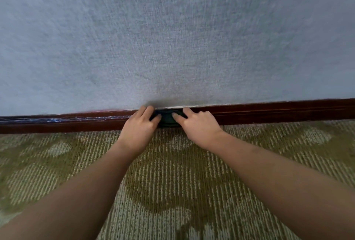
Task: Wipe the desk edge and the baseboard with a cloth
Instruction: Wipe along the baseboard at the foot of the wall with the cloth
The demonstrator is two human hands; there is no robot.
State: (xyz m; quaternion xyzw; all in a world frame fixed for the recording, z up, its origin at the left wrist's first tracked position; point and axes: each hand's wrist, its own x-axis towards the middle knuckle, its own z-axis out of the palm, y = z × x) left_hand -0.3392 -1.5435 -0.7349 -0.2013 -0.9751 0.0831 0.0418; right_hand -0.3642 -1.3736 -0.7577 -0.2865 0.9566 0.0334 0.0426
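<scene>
A dark green cloth lies bunched against the dark red-brown baseboard at the foot of the wall. My left hand grips the cloth's left end, fingers curled over it. My right hand holds the right end, with its thumb and fingers bent onto the cloth. Most of the cloth is hidden under both hands. No desk edge is in view.
A pale grey textured wall fills the upper half. Green patterned carpet covers the floor below the baseboard. The baseboard's left stretch shows pale scuff marks.
</scene>
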